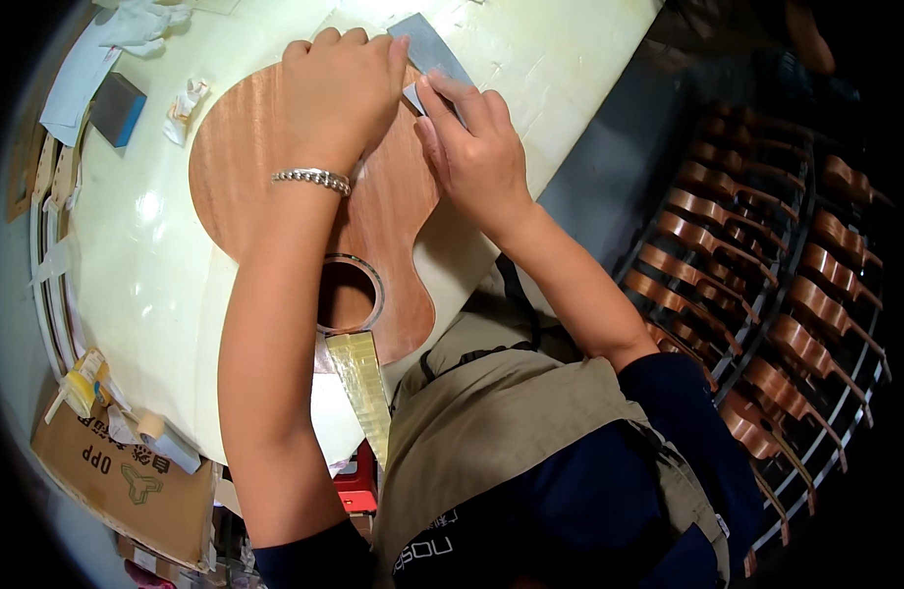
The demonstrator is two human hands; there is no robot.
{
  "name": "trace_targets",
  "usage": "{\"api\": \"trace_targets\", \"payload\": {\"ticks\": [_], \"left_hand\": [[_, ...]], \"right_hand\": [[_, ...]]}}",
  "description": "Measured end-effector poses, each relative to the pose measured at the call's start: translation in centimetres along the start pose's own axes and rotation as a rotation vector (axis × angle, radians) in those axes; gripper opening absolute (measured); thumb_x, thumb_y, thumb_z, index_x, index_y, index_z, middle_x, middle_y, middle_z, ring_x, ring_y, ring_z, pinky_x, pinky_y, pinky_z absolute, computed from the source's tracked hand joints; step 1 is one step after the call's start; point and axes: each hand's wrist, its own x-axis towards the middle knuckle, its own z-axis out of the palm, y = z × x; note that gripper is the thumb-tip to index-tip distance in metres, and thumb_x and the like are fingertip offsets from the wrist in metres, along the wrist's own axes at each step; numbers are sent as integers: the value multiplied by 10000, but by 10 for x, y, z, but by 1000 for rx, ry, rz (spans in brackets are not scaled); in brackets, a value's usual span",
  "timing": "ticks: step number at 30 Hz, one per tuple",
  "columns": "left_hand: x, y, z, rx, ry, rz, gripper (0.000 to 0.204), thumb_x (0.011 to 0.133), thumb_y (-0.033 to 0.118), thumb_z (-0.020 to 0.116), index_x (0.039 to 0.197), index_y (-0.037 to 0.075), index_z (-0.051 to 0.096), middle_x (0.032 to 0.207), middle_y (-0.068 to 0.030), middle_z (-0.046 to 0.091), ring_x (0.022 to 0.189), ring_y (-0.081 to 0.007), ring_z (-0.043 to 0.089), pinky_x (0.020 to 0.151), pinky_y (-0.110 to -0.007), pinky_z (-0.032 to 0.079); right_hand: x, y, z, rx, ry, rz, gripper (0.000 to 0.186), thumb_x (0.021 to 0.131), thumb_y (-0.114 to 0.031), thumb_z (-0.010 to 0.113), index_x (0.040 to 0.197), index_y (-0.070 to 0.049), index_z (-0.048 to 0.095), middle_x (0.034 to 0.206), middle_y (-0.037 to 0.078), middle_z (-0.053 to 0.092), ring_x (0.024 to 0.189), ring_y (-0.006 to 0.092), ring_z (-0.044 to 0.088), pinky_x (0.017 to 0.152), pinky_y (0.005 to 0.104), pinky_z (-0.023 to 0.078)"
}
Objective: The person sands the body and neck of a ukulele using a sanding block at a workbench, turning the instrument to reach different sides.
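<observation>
A small guitar body [250, 147] of brown wood lies on the pale worktable, its round sound hole [349, 294] nearer to me. Yellowish tape-like strips cover its neck [359, 378], which points toward my apron. My left hand [339, 98], below a silver bracelet [312, 179], lies across the wide end, its fingers curled over the far edge. At the upper right rim, my right hand [476, 152] pinches a small pale-edged piece that looks like folded sandpaper [413, 97]. Beside both hands is a flat grey sheet [430, 47]; its lower end is partly hidden by my fingers.
A grey-and-blue block [118, 109], a crumpled paper [185, 110] and a white glove [142, 25] lie on the table's left. A yellow-labelled bottle [82, 383] stands near a cardboard box [123, 481]. Racks of wooden instrument bodies [702, 236] fill the right side.
</observation>
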Motion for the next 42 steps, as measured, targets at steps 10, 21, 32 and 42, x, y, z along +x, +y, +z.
{"api": "trace_targets", "payload": {"ticks": [10,21,32,42], "left_hand": [[1,-1,2,47,4,-26,375,942,308,429,734,112,672,707,-32,637,734,-219,572,696,-383,396],[6,-2,1,20,10,-38,365,931,316,452,717,115,668,685,-37,625,709,-227,567,693,-384,391],[5,0,-3,14,-45,-61,371,947,291,420,742,107,668,728,-55,637,763,-239,570,725,-395,398],[9,2,-9,-14,-86,-101,381,948,299,414,754,99,674,756,-58,645,788,-247,578,756,-402,398]], "right_hand": [[-1,2,3,62,-14,32,406,726,-36,687,1123,0,610,1169,91,561,763,267,511,677,340,475],[-29,-9,-15,175,-101,127,361,768,-15,652,1127,-37,625,1181,92,588,765,261,515,717,311,458],[-10,14,-3,288,-4,-6,382,774,17,639,1154,-18,617,1218,114,600,666,240,448,644,306,437],[4,21,5,293,24,-28,386,753,-39,680,1134,-9,622,1214,121,600,659,253,476,656,335,439]]}}
